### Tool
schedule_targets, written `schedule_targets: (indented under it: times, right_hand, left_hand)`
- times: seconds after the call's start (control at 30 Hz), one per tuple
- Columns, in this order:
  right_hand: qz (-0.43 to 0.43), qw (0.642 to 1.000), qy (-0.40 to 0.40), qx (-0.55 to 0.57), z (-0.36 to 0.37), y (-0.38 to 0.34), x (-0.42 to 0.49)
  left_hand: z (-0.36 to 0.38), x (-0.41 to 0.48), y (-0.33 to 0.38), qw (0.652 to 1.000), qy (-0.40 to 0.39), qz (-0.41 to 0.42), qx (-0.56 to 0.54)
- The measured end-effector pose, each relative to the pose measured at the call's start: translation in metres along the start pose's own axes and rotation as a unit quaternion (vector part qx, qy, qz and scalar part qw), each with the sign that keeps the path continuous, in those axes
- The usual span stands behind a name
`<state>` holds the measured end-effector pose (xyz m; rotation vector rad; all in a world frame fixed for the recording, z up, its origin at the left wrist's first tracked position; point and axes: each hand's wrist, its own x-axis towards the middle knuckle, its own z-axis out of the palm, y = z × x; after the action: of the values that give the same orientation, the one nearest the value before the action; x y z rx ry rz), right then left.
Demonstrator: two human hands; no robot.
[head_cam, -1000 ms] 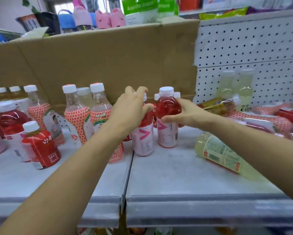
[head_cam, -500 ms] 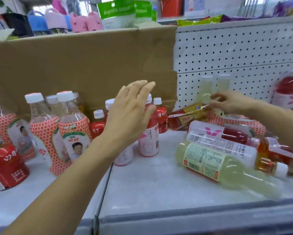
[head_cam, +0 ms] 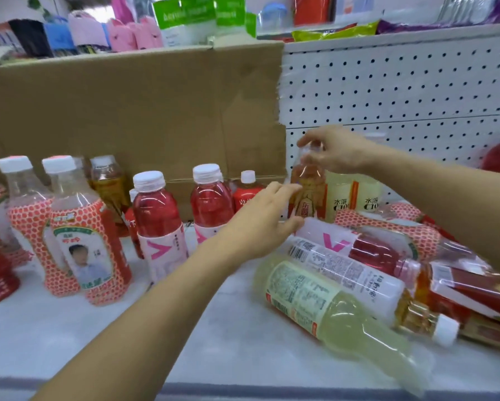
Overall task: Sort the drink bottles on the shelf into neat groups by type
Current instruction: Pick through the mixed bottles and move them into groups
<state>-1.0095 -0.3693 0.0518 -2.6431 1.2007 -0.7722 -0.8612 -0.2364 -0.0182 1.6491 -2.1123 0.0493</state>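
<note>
My right hand grips the neck of an upright amber tea bottle near the pegboard. My left hand reaches toward it with fingers stretched out, fingertips at the bottle's lower side. Two pink-red bottles with white caps stand at centre, small red bottles behind them. Tall bottles with red dotted labels stand on the left. On the right lies a heap of bottles: a pale yellow one, a white-labelled one and a pink-red one. Two pale yellow bottles stand at the back.
A cardboard sheet backs the left part of the grey shelf; white pegboard backs the right. The upper shelf holds pink and green goods. The shelf's front edge runs along the bottom.
My right hand has stood the amber tea bottle upright from the heap. My left hand has moved right from the pink-red bottles to the amber bottle. The view has shifted right.
</note>
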Motion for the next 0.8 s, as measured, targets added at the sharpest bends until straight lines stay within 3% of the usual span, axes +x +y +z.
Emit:
schedule_targets:
  times: [0.13, 0.43, 0.63, 0.8]
  right_hand:
    - [-0.016, 1.0, 0.001, 0.022, 0.01, 0.004, 0.006]
    - [-0.062, 0.989, -0.102, 0.088, 0.003, 0.033, -0.027]
    - [-0.048, 0.994, -0.092, 0.038, 0.009, 0.027, -0.004]
    - [-0.043, 0.994, -0.081, 0.053, 0.024, 0.029, 0.006]
  left_hand:
    - [0.012, 0.002, 0.008, 0.999, -0.022, -0.021, -0.042]
    - [0.037, -0.006, 0.036, 0.988, -0.132, -0.035, -0.074]
    - [0.044, -0.005, 0.046, 0.987, -0.106, -0.083, -0.084]
    - [0.051, -0.014, 0.037, 0.987, -0.031, -0.111, -0.113]
